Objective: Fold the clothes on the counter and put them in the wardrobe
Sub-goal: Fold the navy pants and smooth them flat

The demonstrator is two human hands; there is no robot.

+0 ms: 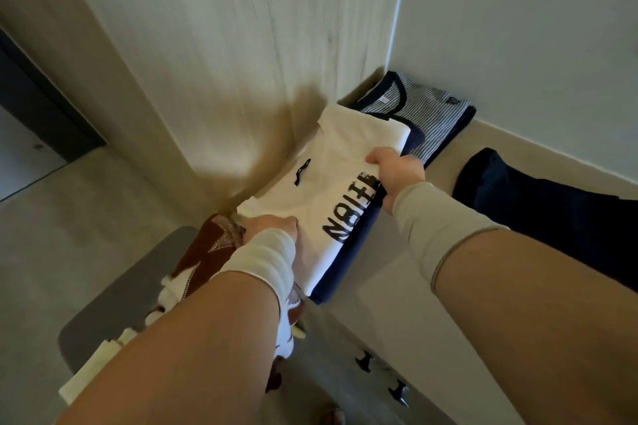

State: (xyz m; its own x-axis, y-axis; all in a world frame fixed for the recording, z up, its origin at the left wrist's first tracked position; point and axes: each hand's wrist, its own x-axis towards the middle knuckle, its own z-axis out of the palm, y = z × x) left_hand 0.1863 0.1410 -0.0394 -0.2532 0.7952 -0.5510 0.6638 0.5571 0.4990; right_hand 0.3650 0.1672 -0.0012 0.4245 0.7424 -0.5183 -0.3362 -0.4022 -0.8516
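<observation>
A folded white T-shirt [328,179] with black lettering lies on top of a folded navy garment [348,262] on the beige counter [407,272]. My left hand [272,228] grips the near left edge of this stack. At the stack's right edge my right hand [397,176] holds it, thumb on top of the white shirt and fingers under it. Behind it, in the corner, lies a folded striped shirt [431,114] with a navy collar. A dark navy garment [538,203] lies unfolded on the counter to the right.
A tall wood-grain panel [224,45] rises just left of the stack, a white wall [518,28] behind. A brown and white patterned cloth [210,252] and pale cloths lie on a grey seat [114,304] below left. Dark handles [397,390] show on the counter's front.
</observation>
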